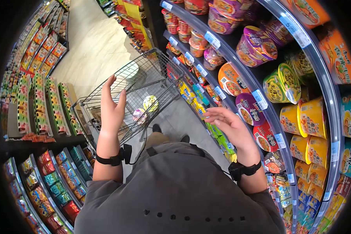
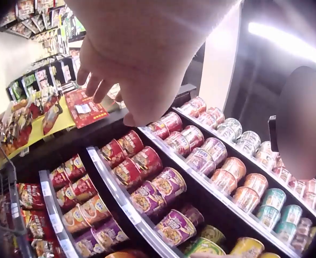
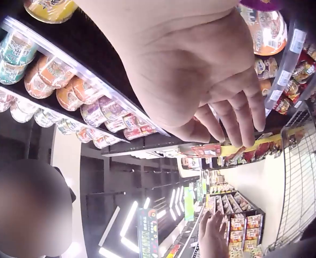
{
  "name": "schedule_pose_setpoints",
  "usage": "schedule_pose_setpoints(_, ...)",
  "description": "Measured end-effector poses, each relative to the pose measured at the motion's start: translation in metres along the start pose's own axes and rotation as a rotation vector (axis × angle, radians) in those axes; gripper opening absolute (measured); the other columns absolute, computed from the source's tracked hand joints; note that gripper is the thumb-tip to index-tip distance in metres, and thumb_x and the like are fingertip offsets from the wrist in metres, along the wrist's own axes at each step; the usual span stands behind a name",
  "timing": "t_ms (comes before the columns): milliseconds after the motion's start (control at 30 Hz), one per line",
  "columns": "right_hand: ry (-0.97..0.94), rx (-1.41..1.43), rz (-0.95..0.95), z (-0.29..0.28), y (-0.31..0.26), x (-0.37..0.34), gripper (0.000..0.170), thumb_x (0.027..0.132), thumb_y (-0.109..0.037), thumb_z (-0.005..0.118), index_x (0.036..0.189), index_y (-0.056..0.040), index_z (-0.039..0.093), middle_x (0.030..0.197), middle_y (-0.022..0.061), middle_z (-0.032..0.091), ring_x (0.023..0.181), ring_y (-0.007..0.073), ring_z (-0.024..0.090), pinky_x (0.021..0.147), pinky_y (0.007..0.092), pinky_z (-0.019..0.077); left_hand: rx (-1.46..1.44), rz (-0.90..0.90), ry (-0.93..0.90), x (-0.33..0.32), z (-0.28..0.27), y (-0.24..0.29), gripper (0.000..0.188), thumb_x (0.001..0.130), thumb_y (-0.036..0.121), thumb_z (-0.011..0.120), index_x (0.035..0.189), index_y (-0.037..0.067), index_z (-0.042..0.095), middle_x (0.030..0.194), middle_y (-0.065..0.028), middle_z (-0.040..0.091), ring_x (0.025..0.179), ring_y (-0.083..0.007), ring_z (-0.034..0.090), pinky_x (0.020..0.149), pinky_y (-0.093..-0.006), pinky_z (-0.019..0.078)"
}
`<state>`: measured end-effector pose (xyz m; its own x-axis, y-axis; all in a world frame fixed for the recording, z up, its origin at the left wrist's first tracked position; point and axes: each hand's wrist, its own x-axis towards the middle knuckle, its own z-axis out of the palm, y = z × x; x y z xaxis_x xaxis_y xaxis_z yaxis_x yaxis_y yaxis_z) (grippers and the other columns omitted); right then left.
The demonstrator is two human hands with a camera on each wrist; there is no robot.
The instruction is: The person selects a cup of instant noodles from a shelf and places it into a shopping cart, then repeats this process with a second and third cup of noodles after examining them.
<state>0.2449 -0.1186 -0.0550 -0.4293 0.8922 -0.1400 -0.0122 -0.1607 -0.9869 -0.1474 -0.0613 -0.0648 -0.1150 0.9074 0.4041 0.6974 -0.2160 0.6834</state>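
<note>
In the head view the left hand [image 1: 113, 107] is raised over the left part of a wire shopping cart [image 1: 123, 74], fingers extended and nothing in it. The right hand [image 1: 232, 128], also empty, hangs in front of the shelf of cup noodles, near a purple cup [image 1: 249, 109] and a red cup [image 1: 265, 137]; whether it touches them I cannot tell. Two round packages, one green and white [image 1: 150, 103] and one pink and white [image 1: 139, 116], lie in the cart. The right wrist view shows the right palm [image 3: 201, 75] with relaxed fingers; in the left wrist view the left hand [image 2: 131, 70] holds nothing.
Tiered shelves of cup noodles [image 1: 308, 117] curve along the right side. Racks of packets [image 1: 46, 187] stand at the lower left, with further shelves at the upper left. A pale floor aisle [image 1: 93, 39] runs beyond the cart. The person's shoes show below the cart.
</note>
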Motion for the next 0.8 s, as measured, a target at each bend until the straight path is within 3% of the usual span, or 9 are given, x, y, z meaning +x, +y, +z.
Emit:
schedule_pose_setpoints(267,-0.068,-0.009,0.099,0.051,0.021,0.046,0.037,0.103,-0.003,0.054,0.140,-0.0013,0.056,0.132,0.0121,0.065,0.117,0.0217,0.066,0.104,0.0371,0.0494,0.022,-0.065,0.042,-0.023,-0.058,-0.060,0.056,0.095,0.007,0.068,0.147,-0.002,0.048,0.141,-0.0217,0.058,0.135,-0.0337,0.054,0.115,-0.0410,0.0400)
schedule_pose_setpoints(367,-0.100,-0.007,0.166,0.088,0.023,0.078,0.036,0.103,-0.004,0.054,0.139,-0.0020,0.057,0.130,0.0115,0.066,0.115,0.0203,0.066,0.099,0.0351,0.0509,0.063,-0.147,0.028,-0.036,-0.098,-0.093,0.055,0.098,0.007,0.064,0.150,0.000,0.046,0.148,-0.0204,0.054,0.141,-0.0306,0.050,0.119,-0.0411,0.0352)
schedule_pose_setpoints(533,-0.214,-0.092,0.253,0.160,0.030,0.139,0.035,0.103,-0.005,0.054,0.137,-0.0018,0.058,0.129,0.0112,0.067,0.114,0.0197,0.067,0.098,0.0339,0.0511,0.121,-0.298,0.070,-0.070,-0.160,-0.158,0.056,0.098,0.011,0.064,0.150,0.000,0.046,0.148,-0.0199,0.055,0.141,-0.0305,0.050,0.118,-0.0423,0.0363)
schedule_pose_setpoints(600,-0.261,-0.123,0.260,0.187,0.033,0.160,0.034,0.103,-0.004,0.054,0.136,-0.0015,0.058,0.128,0.0111,0.068,0.114,0.0200,0.067,0.098,0.0343,0.0519,0.150,-0.318,0.097,-0.082,-0.179,-0.183,0.055,0.096,0.010,0.067,0.146,-0.002,0.047,0.139,-0.0219,0.058,0.133,-0.0347,0.055,0.113,-0.0422,0.0416)
schedule_pose_setpoints(800,-0.330,-0.096,0.339,0.251,0.050,0.209,0.033,0.104,-0.008,0.053,0.136,-0.0007,0.059,0.128,0.0119,0.068,0.114,0.0211,0.068,0.097,0.0350,0.0532,0.100,-0.453,0.096,-0.109,-0.218,-0.242,0.055,0.099,0.010,0.063,0.150,0.003,0.046,0.146,-0.0195,0.056,0.139,-0.0305,0.052,0.117,-0.0427,0.0381)
